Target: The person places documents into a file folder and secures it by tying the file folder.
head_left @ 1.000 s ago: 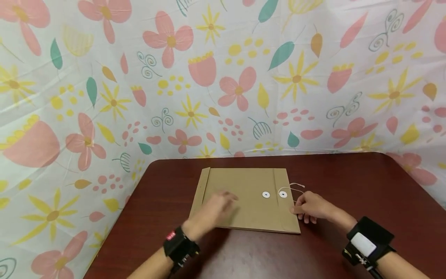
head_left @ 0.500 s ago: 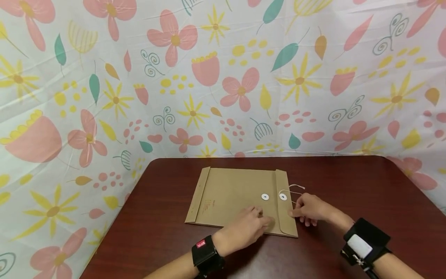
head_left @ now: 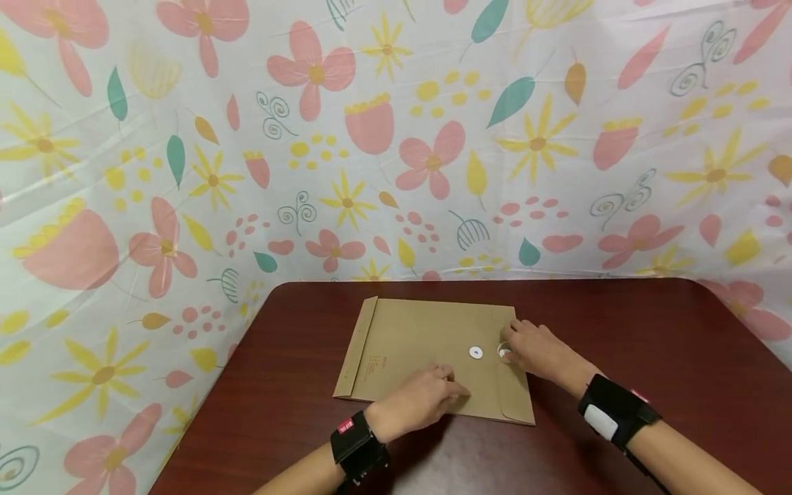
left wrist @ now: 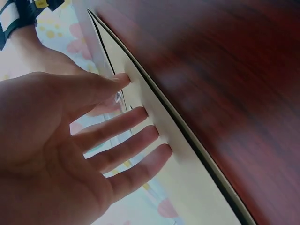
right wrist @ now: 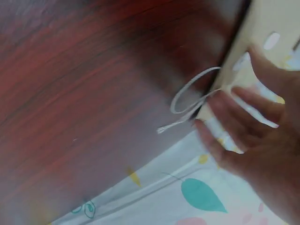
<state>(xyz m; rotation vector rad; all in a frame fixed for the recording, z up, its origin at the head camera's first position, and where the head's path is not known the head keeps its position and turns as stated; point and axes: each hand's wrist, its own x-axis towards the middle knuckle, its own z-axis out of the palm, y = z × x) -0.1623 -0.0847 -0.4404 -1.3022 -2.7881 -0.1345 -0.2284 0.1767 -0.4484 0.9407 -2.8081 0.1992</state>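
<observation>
A brown kraft string-tie envelope (head_left: 427, 330) lies flat on the table, its flap at the right side. One white paper button (head_left: 476, 353) sits on the envelope's body, and a second white button (right wrist: 241, 61) sits on the flap. My left hand (head_left: 417, 399) rests its extended fingertips on the envelope near the front edge. At the flap is my right hand (head_left: 538, 347), its thumb right at the flap button and its fingers spread apart over the side edge. A white string (right wrist: 180, 101) loops out past that edge beside the fingertips.
The dark reddish-brown table (head_left: 619, 330) extends around the envelope. Behind it and along the left hangs a white cloth (head_left: 396, 137) with flowers and leaves. Small red print (head_left: 374, 364) marks the envelope's left part. Each wrist wears a black strap (head_left: 359, 447) with a device.
My left hand has moved right from the envelope's left part to its front middle. My right hand has shifted from the flap's lower edge up and over to the flap button.
</observation>
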